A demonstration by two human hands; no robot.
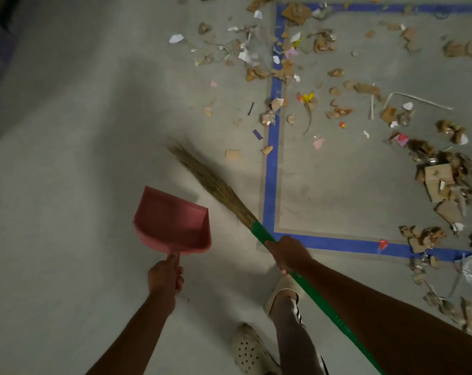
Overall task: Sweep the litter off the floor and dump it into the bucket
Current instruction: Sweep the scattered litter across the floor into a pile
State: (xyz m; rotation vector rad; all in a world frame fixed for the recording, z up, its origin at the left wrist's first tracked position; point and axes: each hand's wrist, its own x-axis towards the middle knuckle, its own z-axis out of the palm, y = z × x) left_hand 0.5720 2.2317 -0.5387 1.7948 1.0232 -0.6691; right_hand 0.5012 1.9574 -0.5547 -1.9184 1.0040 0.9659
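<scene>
Head view: I count one broom (216,185), one pink dustpan (172,223), two hands and two cream clogs (249,347). The left hand (166,274) is curled round the dustpan's handle, thumb laid along it. The right hand (289,253) is wrapped round the broom's green shaft, its straw bristles angled up-left, just short of the nearest scraps. The litter (324,41), too many pieces for me to count, is torn brown cardboard with white, pink and yellow scraps. It is strewn over the floor (67,185) on both sides of the blue tape line (271,163), thickest at the right edge.
</scene>
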